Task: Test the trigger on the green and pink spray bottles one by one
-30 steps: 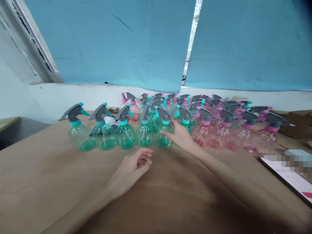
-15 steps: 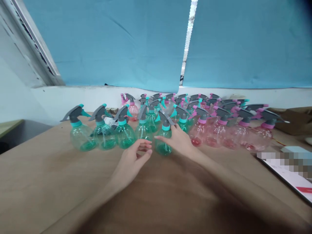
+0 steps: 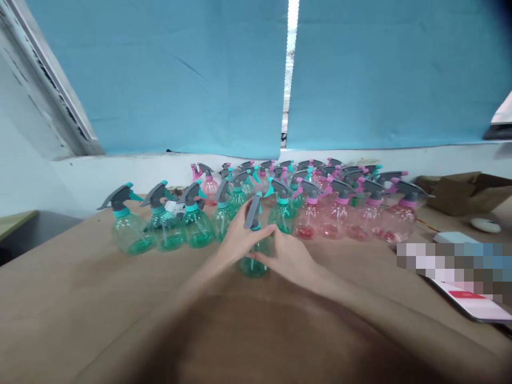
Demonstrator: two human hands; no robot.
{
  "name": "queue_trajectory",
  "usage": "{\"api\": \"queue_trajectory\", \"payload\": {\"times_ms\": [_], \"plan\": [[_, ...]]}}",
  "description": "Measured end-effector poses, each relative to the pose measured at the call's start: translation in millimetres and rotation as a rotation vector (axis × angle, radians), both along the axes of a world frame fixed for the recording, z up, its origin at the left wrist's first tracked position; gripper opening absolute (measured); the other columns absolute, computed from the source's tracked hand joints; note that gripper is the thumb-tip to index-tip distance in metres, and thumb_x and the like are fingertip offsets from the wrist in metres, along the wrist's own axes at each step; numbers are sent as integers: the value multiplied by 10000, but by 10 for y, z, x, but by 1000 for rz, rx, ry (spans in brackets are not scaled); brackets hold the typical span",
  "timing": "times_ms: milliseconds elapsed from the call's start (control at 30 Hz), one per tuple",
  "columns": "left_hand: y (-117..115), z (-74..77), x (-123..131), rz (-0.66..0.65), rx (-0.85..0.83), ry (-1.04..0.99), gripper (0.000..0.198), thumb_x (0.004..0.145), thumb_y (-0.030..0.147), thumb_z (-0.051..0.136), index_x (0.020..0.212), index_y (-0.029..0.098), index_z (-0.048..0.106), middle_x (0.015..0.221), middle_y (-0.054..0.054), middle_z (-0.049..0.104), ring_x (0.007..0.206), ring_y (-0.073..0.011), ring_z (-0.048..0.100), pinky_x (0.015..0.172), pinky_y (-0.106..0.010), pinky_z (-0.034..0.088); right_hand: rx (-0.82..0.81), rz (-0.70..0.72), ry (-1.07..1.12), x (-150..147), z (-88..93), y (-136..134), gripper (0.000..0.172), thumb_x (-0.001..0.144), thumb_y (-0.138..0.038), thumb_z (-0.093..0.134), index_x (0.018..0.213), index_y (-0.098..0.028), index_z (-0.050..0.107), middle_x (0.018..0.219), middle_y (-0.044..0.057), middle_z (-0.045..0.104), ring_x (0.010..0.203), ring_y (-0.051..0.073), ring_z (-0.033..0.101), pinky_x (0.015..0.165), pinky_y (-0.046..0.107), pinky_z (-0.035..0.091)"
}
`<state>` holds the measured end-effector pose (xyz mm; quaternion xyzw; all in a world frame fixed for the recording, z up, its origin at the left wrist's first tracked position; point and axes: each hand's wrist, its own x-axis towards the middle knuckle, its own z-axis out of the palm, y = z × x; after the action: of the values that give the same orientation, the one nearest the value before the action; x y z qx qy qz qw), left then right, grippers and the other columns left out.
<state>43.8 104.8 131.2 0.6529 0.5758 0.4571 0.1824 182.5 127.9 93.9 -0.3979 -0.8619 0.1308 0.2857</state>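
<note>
A green spray bottle [image 3: 254, 268] with a grey trigger head and a turquoise collar stands upright in front of the row, between both hands. My left hand [image 3: 237, 238] wraps around its neck and upper body from the left, the thumb crossing the front just below the collar. My right hand [image 3: 294, 253] grips the body from the right, fingers mostly hidden behind the bottle. Left of it are several green spray bottles [image 3: 199, 228]; just behind on the right stands another green spray bottle [image 3: 282, 213]. Several pink spray bottles [image 3: 307, 216] continue the row to the right.
More spray bottles crowd behind the front row, against the white wall. On the right of the brown table [image 3: 100, 298] lie a tablet-like screen [image 3: 476, 306], a white box [image 3: 456, 238], a white mouse [image 3: 485, 225] and an open cardboard box [image 3: 460, 197]. Blue curtains [image 3: 180, 80] hang behind.
The green bottle has come toward me, out of the row, and turned. My left hand has moved up onto its neck; my right hand has shifted lower on its body. The view has swung slightly right.
</note>
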Motion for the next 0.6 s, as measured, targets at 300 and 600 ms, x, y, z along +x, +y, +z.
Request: {"api": "queue_trajectory", "payload": {"times_ms": [300, 600], "plan": [[-137, 13, 141, -82, 25, -75, 257, 836, 277, 481, 1074, 204, 543, 1023, -34, 637, 993, -211, 588, 881, -345, 459, -53, 163, 21, 294, 3, -235, 650, 757, -643, 520, 1188, -158, 477, 1004, 116, 664, 880, 318, 643, 685, 421, 499], [-137, -36, 224, -113, -27, -148, 316, 803, 172, 452, 1097, 242, 547, 1005, -9, 635, 905, -179, 618, 891, -339, 459, -123, 328, -109, 958, -481, 246, 742, 759, -623, 542, 1339, -183, 398, 1376, 127, 440, 1265, 287, 396, 1027, 476, 332]]}}
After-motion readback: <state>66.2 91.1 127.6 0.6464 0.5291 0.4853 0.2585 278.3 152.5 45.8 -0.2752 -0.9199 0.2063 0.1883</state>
